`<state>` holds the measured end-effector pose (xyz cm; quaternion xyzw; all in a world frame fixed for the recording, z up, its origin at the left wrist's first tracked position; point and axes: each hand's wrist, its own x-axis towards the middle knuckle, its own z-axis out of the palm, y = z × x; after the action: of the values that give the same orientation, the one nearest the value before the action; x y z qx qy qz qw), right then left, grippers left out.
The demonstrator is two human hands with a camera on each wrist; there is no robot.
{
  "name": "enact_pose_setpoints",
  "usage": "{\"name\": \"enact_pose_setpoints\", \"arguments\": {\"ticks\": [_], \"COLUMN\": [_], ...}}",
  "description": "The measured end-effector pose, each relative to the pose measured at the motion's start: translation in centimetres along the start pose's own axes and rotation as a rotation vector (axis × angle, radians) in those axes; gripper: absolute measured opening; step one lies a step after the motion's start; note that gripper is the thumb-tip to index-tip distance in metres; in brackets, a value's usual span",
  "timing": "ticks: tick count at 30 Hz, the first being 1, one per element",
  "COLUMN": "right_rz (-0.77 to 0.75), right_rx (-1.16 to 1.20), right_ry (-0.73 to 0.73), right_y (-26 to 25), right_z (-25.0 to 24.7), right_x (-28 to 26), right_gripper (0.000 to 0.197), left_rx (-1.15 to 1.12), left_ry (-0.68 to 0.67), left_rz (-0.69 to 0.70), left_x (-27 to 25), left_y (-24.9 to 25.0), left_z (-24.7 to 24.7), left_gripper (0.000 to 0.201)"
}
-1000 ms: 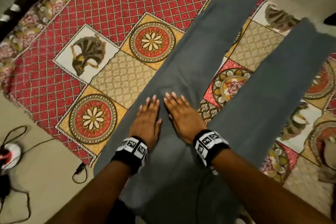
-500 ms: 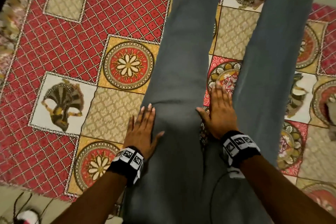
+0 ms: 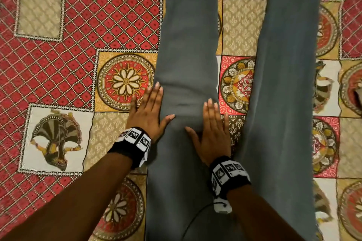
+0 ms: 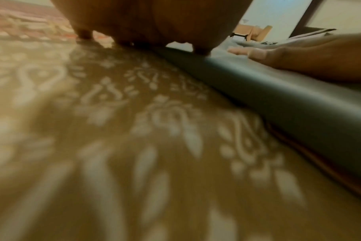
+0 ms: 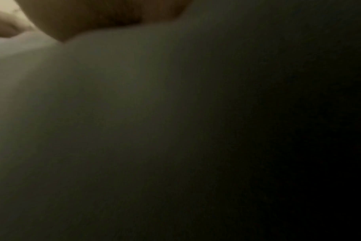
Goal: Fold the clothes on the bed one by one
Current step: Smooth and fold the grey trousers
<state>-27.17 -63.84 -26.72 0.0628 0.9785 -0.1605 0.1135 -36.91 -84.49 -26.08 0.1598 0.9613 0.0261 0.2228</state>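
Head view: grey trousers point(image 3: 188, 49) spread flat on patterned bedspread point(image 3: 78, 31), legs apart. Left wrist view alone shows trouser edge raised as rounded ridge; right wrist view dark, nearly nothing readable. Left hand point(image 3: 147, 112) flat, fingers straight, on left edge of left leg. Right hand point(image 3: 212, 133) flat, fingers together, on that leg's right edge.

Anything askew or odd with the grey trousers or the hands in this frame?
Only a minor thing: a crease ridge crosses the left leg of the grey trousers between the left hand and right hand, both flat at its edges. The legs lie splayed apart on the patterned bedspread. No damage or spill shows.
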Motion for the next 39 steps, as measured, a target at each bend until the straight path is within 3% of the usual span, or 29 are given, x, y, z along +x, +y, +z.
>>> {"name": "enact_pose_setpoints", "arguments": {"ticks": [2, 5, 10, 12, 17, 20, 22, 24, 28, 30, 33, 36, 39], "right_rz": [0.001, -0.295, -0.475, -0.456, -0.126, -0.246, -0.382, -0.421, -0.272, -0.178, -0.156, -0.326, -0.482], "right_rx": [-0.017, -0.109, -0.145, -0.191, -0.172, -0.199, -0.218, -0.208, -0.177, -0.168, -0.160, -0.228, -0.336], "right_ry": [-0.002, -0.004, -0.154, -0.151, -0.080, 0.003, -0.041, -0.124, -0.112, -0.126, -0.121, -0.024, -0.140], "right_y": [-0.8, -2.6, -0.1, 2.1, 3.1, 0.4, -1.2, -1.2, 2.1, 3.2, 2.7, 0.7, -1.0], "right_z": [-1.0, -1.4, -2.0, -3.4, -5.0, -5.4, -5.2, -5.0, -6.2, -7.1, -8.5, -9.7, -9.5], "right_x": [1.2, 4.6, 11.5, 13.1, 15.7, 17.3, 18.5, 19.8, 21.6, 22.0, 22.6, 23.9, 26.2], "right_gripper": [0.076, 0.061, 0.073, 0.082, 0.084, 0.073, 0.066, 0.068, 0.095, 0.103, 0.101, 0.088, 0.083], "left_rx": [-0.031, -0.061, -0.062, -0.035, -0.073, -0.036, 0.009, 0.054, 0.049, 0.015, 0.015, 0.041, 0.099], "left_ry": [-0.037, -0.083, -0.110, -0.081, -0.044, 0.046, 0.076, 0.030, -0.091, -0.110, -0.148, -0.132, -0.131], "left_rz": [-0.017, -0.045, -0.051, -0.023, -0.083, -0.054, 0.045, 0.121, 0.048, -0.017, -0.061, -0.029, 0.061], "left_x": [1.1, 3.3, 7.0, 8.2, 10.5, 11.8, 12.7, 13.6, 14.4, 14.6, 15.2, 16.0, 17.2], "left_y": [0.3, 1.0, 1.3, 0.7, -0.1, 1.0, 2.2, 2.8, 1.4, 0.5, 0.2, 0.7, 1.2], "left_z": [-0.8, -2.1, -4.0, -4.7, -6.3, -7.6, -8.4, -8.8, -8.6, -8.9, -9.9, -11.0, -12.0], "left_gripper": [0.080, 0.071, 0.066, 0.065, 0.067, 0.069, 0.072, 0.074, 0.066, 0.074, 0.088, 0.100, 0.112]}}
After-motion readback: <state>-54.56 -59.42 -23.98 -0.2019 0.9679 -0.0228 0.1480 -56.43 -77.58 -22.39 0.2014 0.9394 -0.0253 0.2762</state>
